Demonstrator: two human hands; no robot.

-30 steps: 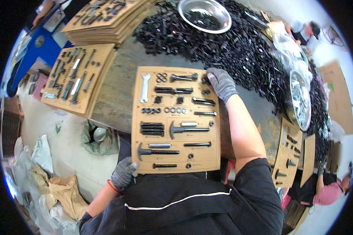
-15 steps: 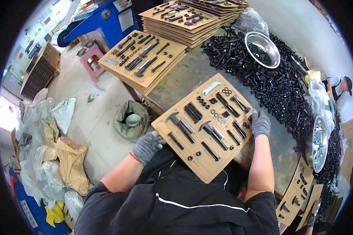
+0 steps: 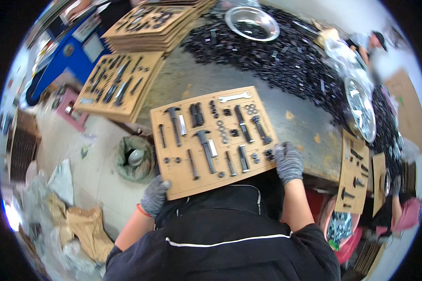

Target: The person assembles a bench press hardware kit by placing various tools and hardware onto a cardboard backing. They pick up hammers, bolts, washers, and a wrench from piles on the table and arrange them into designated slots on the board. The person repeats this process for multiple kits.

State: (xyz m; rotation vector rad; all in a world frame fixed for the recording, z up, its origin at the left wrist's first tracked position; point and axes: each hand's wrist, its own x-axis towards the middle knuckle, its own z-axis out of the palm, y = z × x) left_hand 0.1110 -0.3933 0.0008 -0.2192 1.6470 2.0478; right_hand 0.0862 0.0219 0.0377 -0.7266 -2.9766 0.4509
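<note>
A brown cardboard hardware board [image 3: 194, 180] is held flat in front of my body by both gloved hands. My left hand [image 3: 155, 194], in a grey knit glove, grips its lower left corner. On the right edge, my right hand [image 3: 288, 163] pinches the board near its lower corner. Fixed on the board are black bolts, T-shaped bolts [image 3: 205, 147], nuts, rings of washers [image 3: 222, 131], light metal sleeves [image 3: 182, 125] and a silver open-end wrench [image 3: 234, 97] along the top. The fingers under the board are hidden.
Behind lies a metal table [image 3: 309, 150] with a heap of black bolts [image 3: 286, 65] and steel bowls [image 3: 252, 23]. Stacked hardware boards [image 3: 140, 40] stand at the far left. A green sack [image 3: 122, 159] sits on the floor, left. More boards [image 3: 351, 180] and another person's arm [image 3: 396, 210] are at right.
The board has swung round so its edges lie straighter before me, and moved left. Both hands kept hold of it. My view has turned to the right.
</note>
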